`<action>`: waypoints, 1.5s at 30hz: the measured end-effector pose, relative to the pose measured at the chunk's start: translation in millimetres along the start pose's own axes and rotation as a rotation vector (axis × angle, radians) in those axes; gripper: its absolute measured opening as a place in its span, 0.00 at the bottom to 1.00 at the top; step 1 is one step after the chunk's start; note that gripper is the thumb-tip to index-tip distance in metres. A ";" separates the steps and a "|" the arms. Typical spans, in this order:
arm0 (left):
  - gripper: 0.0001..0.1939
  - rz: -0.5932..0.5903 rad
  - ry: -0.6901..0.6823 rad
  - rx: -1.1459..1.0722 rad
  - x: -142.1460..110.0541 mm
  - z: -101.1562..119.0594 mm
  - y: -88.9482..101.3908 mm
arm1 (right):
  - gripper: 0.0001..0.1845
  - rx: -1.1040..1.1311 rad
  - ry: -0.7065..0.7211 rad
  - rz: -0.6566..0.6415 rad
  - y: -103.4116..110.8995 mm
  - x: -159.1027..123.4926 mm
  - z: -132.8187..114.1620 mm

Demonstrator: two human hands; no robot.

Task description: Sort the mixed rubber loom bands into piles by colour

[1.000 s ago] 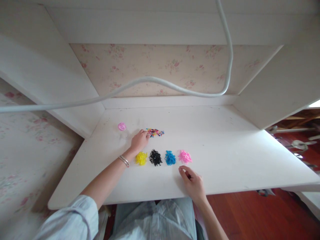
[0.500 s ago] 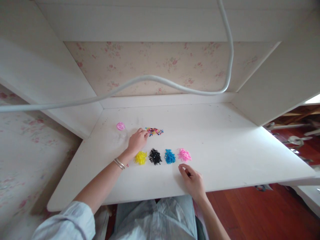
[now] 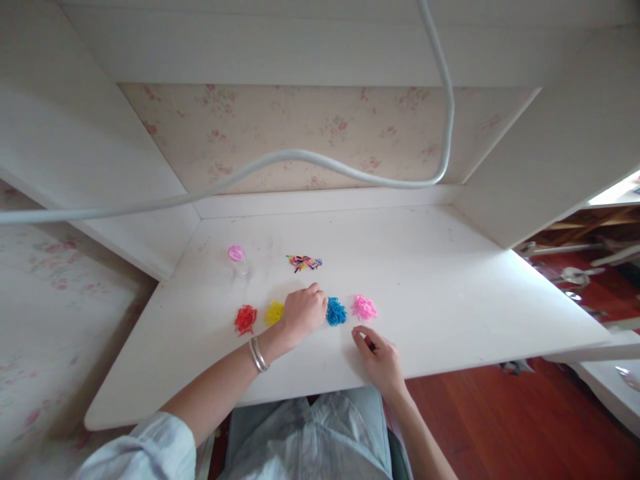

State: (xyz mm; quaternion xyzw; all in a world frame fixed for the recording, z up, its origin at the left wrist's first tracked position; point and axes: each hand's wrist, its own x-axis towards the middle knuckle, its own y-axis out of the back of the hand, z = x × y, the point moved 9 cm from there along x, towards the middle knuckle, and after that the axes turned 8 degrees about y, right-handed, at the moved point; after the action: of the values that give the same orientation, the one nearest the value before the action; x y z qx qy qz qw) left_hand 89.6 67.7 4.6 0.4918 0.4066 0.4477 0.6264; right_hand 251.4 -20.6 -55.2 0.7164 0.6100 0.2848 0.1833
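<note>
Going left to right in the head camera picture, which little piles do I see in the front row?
Small red tangled heap of stringy bits, small yellow tangled heap, small blue tangled heap, small pink tangled heap.

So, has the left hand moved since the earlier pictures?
Yes: the left hand has moved right and toward the table's front edge, from the mixed pile to beside the blue pile.
</note>
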 end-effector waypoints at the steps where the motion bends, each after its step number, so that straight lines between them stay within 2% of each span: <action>1: 0.22 -0.013 0.002 0.004 0.3 1.6 -2.8 | 0.20 0.002 0.003 0.005 -0.1 -0.4 0.0; 7: 0.20 -0.035 -0.007 0.007 2.1 4.9 -8.4 | 0.22 -0.006 0.006 0.016 1.1 -0.5 -3.4; 11: 0.20 -0.019 0.002 -0.006 2.7 -2.5 2.8 | 0.24 0.001 0.002 0.002 1.7 -0.5 -5.2; 15: 0.18 0.099 0.060 -0.103 -8.8 -28.6 33.4 | 0.25 0.033 -0.043 -0.017 1.8 0.2 -0.3; 17: 0.17 0.191 0.099 -0.207 -24.8 -47.4 48.2 | 0.25 0.046 -0.067 -0.042 2.1 4.6 -0.2; 19: 0.18 0.257 0.139 -0.322 -46.6 -66.9 53.2 | 0.23 0.026 -0.053 -0.081 3.1 15.4 -7.8; 21: 0.17 0.297 0.196 -0.438 -71.0 -87.5 46.9 | 0.21 -0.032 0.009 -0.131 3.1 34.3 -23.2; 25: 0.14 0.346 0.342 -0.579 -117.9 -129.7 14.6 | 0.19 -0.224 0.158 -0.259 -10.7 92.1 -54.3; 28: 0.13 0.403 0.423 -0.542 -144.3 -156.8 -3.6 | 0.19 -0.477 0.183 -0.353 -32.7 142.0 -57.2; 32: 0.13 0.486 0.460 -0.468 -160.9 -174.3 -8.4 | 0.19 -0.544 0.230 -0.404 -62.8 190.4 -55.6; 35: 0.13 0.462 0.437 -0.455 -157.9 -170.8 -10.3 | 0.18 -0.572 0.257 -0.443 -79.4 204.0 -53.3; 38: 0.12 0.442 0.428 -0.454 -153.6 -166.7 -12.2 | 0.17 -0.588 0.278 -0.451 -86.0 206.0 -52.4; 45: 0.12 0.420 0.439 -0.429 -153.7 -167.3 -17.3 | 0.18 -0.599 0.310 -0.425 -75.4 201.1 -51.0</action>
State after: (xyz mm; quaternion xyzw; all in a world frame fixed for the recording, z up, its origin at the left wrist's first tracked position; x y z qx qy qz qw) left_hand -107.7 -39.8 -32.8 0.3144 0.3184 0.7364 0.5075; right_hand 180.0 186.1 -24.8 0.4378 0.6550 0.5104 0.3446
